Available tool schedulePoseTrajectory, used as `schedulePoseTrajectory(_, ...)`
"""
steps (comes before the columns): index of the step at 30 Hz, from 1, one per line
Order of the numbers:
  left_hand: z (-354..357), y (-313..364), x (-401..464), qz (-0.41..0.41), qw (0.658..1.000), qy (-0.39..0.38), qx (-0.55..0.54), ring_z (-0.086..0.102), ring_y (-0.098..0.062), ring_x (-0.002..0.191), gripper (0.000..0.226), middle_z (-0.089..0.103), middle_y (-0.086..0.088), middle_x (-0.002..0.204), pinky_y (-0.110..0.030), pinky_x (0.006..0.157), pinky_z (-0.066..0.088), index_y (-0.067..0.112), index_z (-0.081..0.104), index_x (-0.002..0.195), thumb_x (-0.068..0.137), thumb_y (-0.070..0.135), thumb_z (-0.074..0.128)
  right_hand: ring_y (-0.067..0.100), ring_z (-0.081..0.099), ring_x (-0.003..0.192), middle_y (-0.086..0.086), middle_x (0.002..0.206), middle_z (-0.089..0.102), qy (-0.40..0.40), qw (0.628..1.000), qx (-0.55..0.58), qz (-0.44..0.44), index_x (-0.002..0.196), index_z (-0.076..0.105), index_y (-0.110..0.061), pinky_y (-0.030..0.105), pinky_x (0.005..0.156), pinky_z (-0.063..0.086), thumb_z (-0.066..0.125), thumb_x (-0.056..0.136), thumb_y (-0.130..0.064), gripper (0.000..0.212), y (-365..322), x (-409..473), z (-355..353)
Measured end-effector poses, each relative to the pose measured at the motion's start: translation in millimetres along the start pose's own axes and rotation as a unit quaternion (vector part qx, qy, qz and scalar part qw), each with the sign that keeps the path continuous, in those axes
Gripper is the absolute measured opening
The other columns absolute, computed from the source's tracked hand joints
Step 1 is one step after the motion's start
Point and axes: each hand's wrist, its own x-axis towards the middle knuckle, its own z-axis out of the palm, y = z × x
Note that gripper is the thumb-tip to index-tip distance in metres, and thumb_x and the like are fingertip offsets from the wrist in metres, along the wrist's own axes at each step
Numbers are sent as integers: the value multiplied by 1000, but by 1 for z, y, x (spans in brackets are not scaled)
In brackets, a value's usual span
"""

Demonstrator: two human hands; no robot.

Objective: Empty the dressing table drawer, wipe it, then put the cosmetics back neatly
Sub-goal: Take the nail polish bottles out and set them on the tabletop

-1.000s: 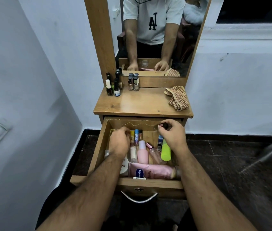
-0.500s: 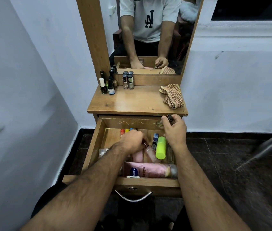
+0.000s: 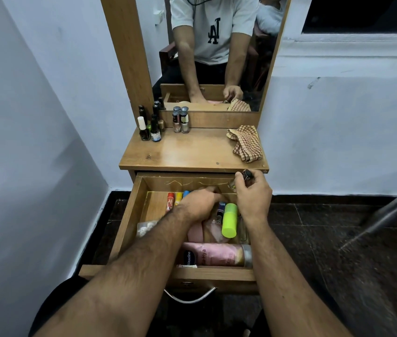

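Drawer (image 3: 129,222) of the dressing table stands pulled fully out at 6 o'clock from the tabletop (image 3: 192,152), cosmetics lying inside. A checked cloth (image 3: 246,145) sits crumpled on the tabletop at 3 o'clock; nail polish bottles (image 3: 180,120) stand along its far edge toward 10 o'clock. A pink Vaseline lotion bottle (image 3: 219,254) lies across the drawer's near end, a lime-green bottle (image 3: 229,220) beyond it. The left hand (image 3: 199,203) reaches down among the cosmetics, fingers curled; what they grip I cannot tell. The right hand (image 3: 253,195) hovers at the drawer's 1 o'clock corner, fingers pinched around a small dark-capped bottle (image 3: 242,177).
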Motion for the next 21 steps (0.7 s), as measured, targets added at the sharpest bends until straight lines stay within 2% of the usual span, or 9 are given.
schedulePoseTrajectory(3,1,-2,5,33,999,0,35,60,-30,108,54,51,-6,128,-36,84,52,36,55,135,87,12,61,16,62,76,-3,82,67,12,1000,-5,-5,96,66,-13,24,68,44,65,92,-28,16,0,0,0)
schedulePoseTrajectory(6,-3,-6,5,35,998,6,57,62,-30,105,37,52,-6,124,-37,84,54,31,65,121,87,18,65,16,63,76,-1,83,67,14,1000,-4,-5,96,66,-12,23,68,43,65,92,-27,15,0,0,-1)
schedulePoseTrajectory(10,-6,-16,-1,28,998,17,51,64,-28,101,27,57,-5,117,-38,83,54,24,70,110,84,20,69,17,62,76,-1,82,67,9,1000,1,-8,98,66,-11,21,66,39,66,92,-26,16,0,-1,0)
schedulePoseTrajectory(12,-5,-24,-5,16,999,38,19,63,-28,101,26,58,-6,114,-39,84,53,20,71,108,83,24,70,17,63,77,-1,83,66,4,1000,8,-6,101,66,-10,20,66,40,68,91,-25,18,-1,-2,1)
schedulePoseTrajectory(15,-9,-34,-16,-21,993,97,-55,60,-25,104,32,61,-5,112,-37,88,49,17,70,113,82,25,74,15,66,85,-1,91,69,-17,999,37,14,109,66,-12,33,80,55,74,86,-26,28,-2,-1,2)
schedulePoseTrajectory(17,-15,-38,-26,-53,982,146,-104,60,-23,100,34,64,-5,107,-32,84,46,15,71,111,81,30,77,16,68,89,-3,95,70,-41,997,58,22,110,65,-19,42,82,59,80,80,-31,36,-5,-4,2)
schedulePoseTrajectory(19,-21,-38,-37,-90,958,210,-174,60,-17,93,31,66,-1,100,-26,77,44,15,73,105,79,31,79,20,71,86,-3,93,72,-61,994,84,29,101,63,-32,51,74,60,82,69,-44,40,-7,-5,3)
schedulePoseTrajectory(21,-29,-38,-47,-129,918,268,-261,62,-12,85,24,68,5,92,-23,73,47,18,73,97,78,31,81,21,71,83,-3,89,72,-81,992,96,16,92,60,-34,53,70,60,84,65,-44,37,-9,-5,6)
